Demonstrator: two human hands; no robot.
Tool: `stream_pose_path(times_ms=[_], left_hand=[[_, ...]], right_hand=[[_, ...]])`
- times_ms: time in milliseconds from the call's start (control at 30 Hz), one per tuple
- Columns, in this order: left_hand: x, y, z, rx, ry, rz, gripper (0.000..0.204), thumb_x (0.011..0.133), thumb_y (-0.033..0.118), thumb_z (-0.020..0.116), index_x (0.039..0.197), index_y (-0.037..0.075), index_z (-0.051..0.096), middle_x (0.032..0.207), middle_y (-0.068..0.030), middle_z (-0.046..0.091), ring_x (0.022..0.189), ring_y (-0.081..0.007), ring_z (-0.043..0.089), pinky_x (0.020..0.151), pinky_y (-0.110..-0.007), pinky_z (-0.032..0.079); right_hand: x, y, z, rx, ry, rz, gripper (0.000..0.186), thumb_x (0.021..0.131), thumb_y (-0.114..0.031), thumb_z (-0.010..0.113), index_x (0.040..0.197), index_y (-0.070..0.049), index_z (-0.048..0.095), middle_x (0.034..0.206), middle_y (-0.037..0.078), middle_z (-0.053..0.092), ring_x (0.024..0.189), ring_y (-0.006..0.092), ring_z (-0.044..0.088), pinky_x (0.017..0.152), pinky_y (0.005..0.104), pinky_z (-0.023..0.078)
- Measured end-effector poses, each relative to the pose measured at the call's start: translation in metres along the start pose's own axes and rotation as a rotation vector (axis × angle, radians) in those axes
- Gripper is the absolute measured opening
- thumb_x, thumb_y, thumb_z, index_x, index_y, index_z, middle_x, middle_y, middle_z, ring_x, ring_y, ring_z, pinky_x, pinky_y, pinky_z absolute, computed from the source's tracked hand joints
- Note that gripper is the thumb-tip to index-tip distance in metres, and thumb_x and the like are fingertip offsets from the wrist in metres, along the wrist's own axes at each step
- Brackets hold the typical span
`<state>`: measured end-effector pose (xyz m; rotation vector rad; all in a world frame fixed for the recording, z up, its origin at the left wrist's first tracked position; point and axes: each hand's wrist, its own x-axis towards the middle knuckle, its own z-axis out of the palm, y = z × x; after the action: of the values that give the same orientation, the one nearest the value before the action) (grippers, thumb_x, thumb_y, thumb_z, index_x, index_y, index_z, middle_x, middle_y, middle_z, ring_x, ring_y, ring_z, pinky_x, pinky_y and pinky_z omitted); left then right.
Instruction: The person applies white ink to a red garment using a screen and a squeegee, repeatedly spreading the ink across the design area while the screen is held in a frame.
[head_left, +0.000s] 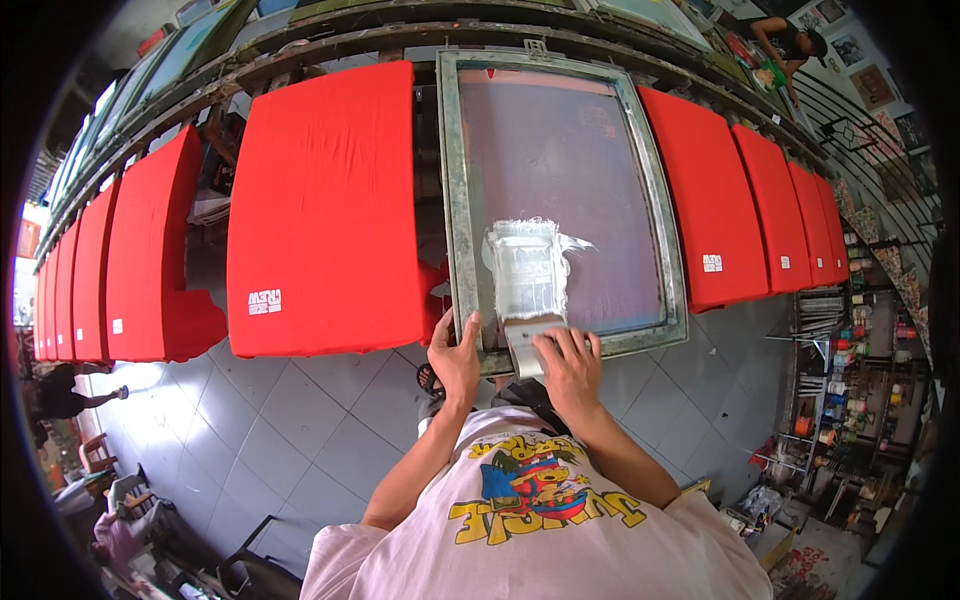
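Note:
A silk-screen frame [457,200] with a worn, paint-stained rim lies in front of me, its mesh [550,130] greyish purple. White ink [528,262] is spread in a rough rectangle on the near part of the mesh, with a smear to its right. My right hand [572,372] is closed on a small squeegee [524,345], which rests at the near edge of the ink. At the frame's near left corner, my left hand [458,358] grips the rim with its thumb pointing up. Its lower fingers are partly hidden.
Red shirt fabric covers a board [320,200] left of the frame and another [705,200] to its right, each with a small white print. Several more red boards run outward. Rails [350,35] cross behind. Shelves of ink containers [870,380] stand right; another person [785,45] is far right.

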<state>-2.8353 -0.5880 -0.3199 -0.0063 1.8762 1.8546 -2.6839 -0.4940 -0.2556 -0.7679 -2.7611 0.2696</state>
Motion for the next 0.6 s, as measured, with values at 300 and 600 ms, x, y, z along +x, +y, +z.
stream_pose_path(times_ms=[300,600], left_hand=[[0.004,0.003,-0.002,0.045,-0.024,0.010,0.043,0.096,0.024,0.080,0.127,-0.005,0.070,0.098,-0.0058,0.075,0.086,-0.0084,0.064,0.080,-0.024,0.051],[0.003,-0.005,0.002,0.019,-0.025,0.021,0.043,0.097,0.022,0.079,0.127,-0.006,0.069,0.100,-0.0059,0.075,0.089,-0.0086,0.065,0.082,-0.025,0.051]], right_hand=[[0.152,0.044,-0.006,0.010,-0.067,-0.021,0.021,0.084,0.000,0.072,0.102,-0.010,0.070,0.100,0.006,0.068,0.105,0.0284,0.063,0.098,0.0447,0.039],[0.001,-0.010,-0.021,-0.039,-0.190,0.031,0.041,0.089,-0.005,0.064,0.130,-0.009,0.061,0.123,0.014,0.056,0.120,0.0340,0.054,0.109,0.0539,0.036]])
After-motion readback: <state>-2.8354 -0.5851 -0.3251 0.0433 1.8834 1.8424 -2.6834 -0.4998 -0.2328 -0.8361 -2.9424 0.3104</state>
